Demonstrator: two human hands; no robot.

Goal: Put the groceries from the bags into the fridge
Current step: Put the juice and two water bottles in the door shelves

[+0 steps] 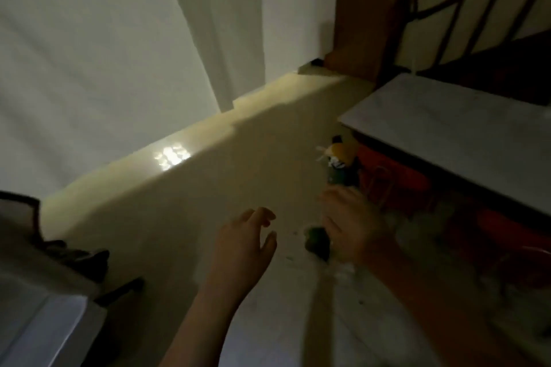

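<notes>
The scene is dim. My right hand (354,226) is closed around a dark green item (317,243), of which only the lower end shows; I cannot tell what it is. My left hand (244,243) hovers beside it over the floor, fingers spread, holding nothing. Just beyond my right hand, on the floor by the table's edge, lies a small heap of groceries (340,158) with yellow and green packaging. Red bags (393,179) sit under the table. A white appliance corner (44,322), perhaps the fridge, shows at the lower left.
A grey table top (465,134) fills the right side. Behind it stand a brown post (366,9) and a stair railing (477,3). White curtains (104,53) hang at the left. A dark object (80,256) lies near the appliance. The cream floor (193,211) spreads between.
</notes>
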